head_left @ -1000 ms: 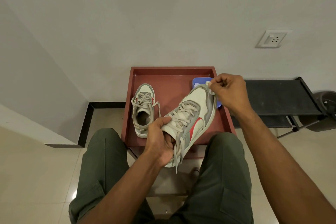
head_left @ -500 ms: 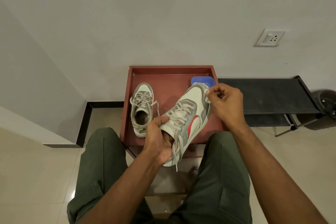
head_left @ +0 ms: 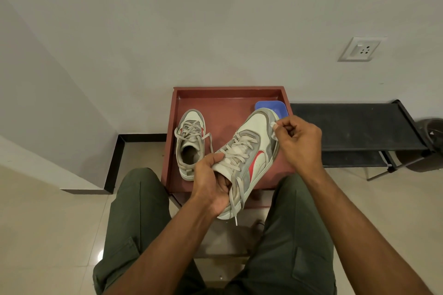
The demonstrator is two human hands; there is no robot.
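Looking down over knees in green trousers point(head_left: 136, 218). White and grey shoe point(head_left: 249, 151) with a red stripe, raised just above the red table point(head_left: 227, 89), toe pointing away and to the right. Left grip point(head_left: 211, 182) curled round the shoe's heel opening, thumb across the tongue. Right grip point(head_left: 299, 143) pinching a small white wad point(head_left: 273, 124) against the right side of the toe. Second shoe point(head_left: 190, 143) flat on the table, to the left. Blue box point(head_left: 275, 106) partly hidden behind the raised toe. Black rack point(head_left: 354, 124) at right.
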